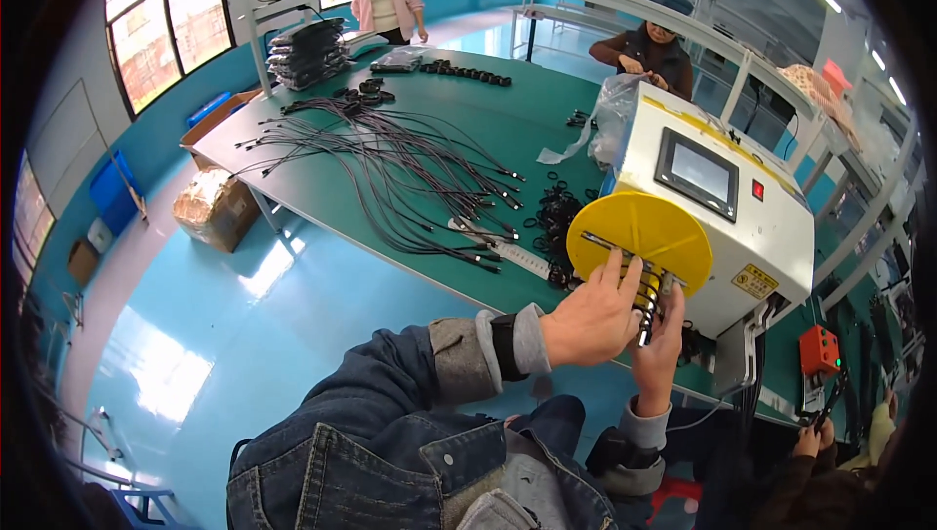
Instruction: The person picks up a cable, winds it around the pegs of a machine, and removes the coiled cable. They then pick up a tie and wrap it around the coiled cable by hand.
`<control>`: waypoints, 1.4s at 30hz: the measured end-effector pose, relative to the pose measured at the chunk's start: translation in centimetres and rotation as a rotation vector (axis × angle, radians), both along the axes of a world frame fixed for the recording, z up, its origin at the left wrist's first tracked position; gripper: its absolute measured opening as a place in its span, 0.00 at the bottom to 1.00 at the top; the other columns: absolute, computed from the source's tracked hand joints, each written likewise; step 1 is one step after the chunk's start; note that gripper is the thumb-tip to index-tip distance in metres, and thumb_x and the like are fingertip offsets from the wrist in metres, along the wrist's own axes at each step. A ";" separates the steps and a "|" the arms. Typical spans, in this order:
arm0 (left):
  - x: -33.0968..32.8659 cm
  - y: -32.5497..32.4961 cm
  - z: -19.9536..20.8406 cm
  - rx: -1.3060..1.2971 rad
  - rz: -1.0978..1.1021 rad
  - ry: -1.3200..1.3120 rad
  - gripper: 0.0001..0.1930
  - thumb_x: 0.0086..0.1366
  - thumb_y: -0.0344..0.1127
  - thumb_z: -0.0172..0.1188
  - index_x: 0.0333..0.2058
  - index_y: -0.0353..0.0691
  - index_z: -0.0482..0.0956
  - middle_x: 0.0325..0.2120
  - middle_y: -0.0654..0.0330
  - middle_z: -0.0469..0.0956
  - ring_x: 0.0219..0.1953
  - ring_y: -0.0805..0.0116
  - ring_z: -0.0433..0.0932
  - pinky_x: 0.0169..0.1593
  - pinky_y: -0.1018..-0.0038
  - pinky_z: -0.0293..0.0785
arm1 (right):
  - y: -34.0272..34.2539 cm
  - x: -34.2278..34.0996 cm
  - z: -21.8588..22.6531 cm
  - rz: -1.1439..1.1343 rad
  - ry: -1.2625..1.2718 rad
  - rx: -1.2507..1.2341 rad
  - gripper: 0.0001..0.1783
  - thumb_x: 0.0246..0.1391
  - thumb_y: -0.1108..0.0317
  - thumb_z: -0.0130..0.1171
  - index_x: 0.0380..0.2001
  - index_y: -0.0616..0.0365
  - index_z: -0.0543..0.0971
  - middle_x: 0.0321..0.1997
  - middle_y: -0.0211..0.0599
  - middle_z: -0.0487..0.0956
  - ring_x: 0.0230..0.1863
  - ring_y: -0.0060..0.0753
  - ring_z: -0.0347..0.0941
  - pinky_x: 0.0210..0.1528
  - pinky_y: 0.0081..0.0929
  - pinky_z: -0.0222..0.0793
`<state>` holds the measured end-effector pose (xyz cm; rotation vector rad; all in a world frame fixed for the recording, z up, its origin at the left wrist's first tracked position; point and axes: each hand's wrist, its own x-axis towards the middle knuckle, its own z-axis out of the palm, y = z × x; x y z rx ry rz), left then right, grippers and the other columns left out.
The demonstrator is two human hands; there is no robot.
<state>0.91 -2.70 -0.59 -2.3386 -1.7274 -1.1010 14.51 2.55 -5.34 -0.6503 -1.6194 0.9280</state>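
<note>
A black cable [646, 302] with a metal-tipped plug is looped at the front of a round yellow disc [639, 218] on a white machine. My left hand [595, 309] reaches in from the left, its fingers bent against the loops and their tips close to the disc. From below, my right hand [661, 343] holds the other side of the same cable, thumb and fingers around it. Parts of the loops are hidden behind my fingers. Metal pegs [668, 281] stick out of the disc beside my right fingertips.
Many loose black cables [390, 164] spread over the green table [468, 110]. A pile of small black rings [556, 213] and a steel ruler [522, 259] lie left of the disc. The machine has a screen [698, 174]. One person [652, 57] works across the table; another stands farther back.
</note>
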 end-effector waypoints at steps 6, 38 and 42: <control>-0.9 0.2 0.5 -0.070 -0.085 -0.094 0.33 0.58 0.36 0.48 0.53 0.14 0.49 0.51 0.23 0.53 0.54 0.31 0.56 0.58 0.56 0.54 | 0.0 -1.6 1.1 0.092 0.104 0.011 0.41 0.44 0.79 0.57 0.61 0.66 0.49 0.54 0.47 0.64 0.54 0.35 0.62 0.56 0.30 0.59; -2.0 -2.6 0.8 0.163 -0.043 -0.027 0.12 0.51 0.35 0.55 0.32 0.37 0.67 0.26 0.53 0.67 0.25 0.56 0.69 0.25 0.68 0.68 | -5.4 -4.7 2.5 -0.505 -0.220 0.146 0.13 0.51 0.64 0.52 0.30 0.64 0.66 0.22 0.46 0.72 0.23 0.38 0.68 0.27 0.32 0.63; -1.6 -4.6 0.8 0.165 -0.031 -0.049 0.11 0.52 0.35 0.54 0.32 0.37 0.67 0.25 0.54 0.66 0.24 0.57 0.68 0.24 0.70 0.67 | -7.2 -4.2 1.9 -0.525 -0.235 0.081 0.12 0.51 0.65 0.52 0.29 0.64 0.65 0.21 0.45 0.72 0.22 0.38 0.67 0.26 0.33 0.62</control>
